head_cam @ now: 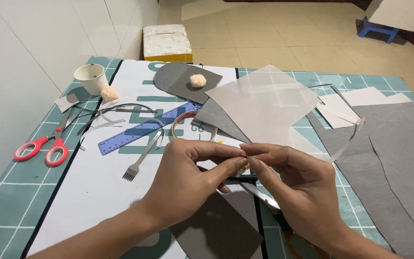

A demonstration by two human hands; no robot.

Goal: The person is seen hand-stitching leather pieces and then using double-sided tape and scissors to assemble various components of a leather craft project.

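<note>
Left hand (192,175) and right hand (295,184) meet fingertip to fingertip at near centre above the table (5,192), both pinched on a thin white strip (346,141) trailing right. An uneven pull might tear the strip or slip it free.

The teal cutting mat (5,201) carries red scissors (41,147) and a white cup (92,78) near its left edge, grey felt (398,158) at its right edge.

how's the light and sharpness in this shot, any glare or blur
Head view: soft, even light, no harsh glare; faint shadows under the left hand and right hand; red scissors and blue ruler are sharp; the fingertips look slightly soft; table edges bow a little.
</note>
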